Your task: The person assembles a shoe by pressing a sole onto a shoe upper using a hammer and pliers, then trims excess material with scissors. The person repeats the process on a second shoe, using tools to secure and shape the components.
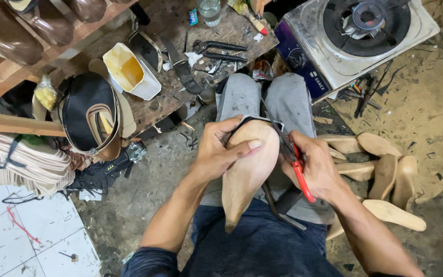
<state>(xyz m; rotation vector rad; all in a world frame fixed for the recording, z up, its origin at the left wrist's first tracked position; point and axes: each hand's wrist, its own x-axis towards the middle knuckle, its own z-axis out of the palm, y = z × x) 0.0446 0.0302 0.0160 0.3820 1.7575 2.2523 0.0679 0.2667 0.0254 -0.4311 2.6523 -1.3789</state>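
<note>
Two hands work on one wooden last (246, 169) that rests on the person's lap, its long axis running from the pointed toe near the body up to the rounded heel over the knees. The left hand (216, 154) clasps the last from its left side, fingers curled over the dark material at the heel end and thumb pressed flat across the wood. The right hand (318, 166) sits just right of the last, fingers closed round red-handled pliers (292, 154), whose tip reaches the heel edge. More lasts (385, 169) lie on the floor to the right.
</note>
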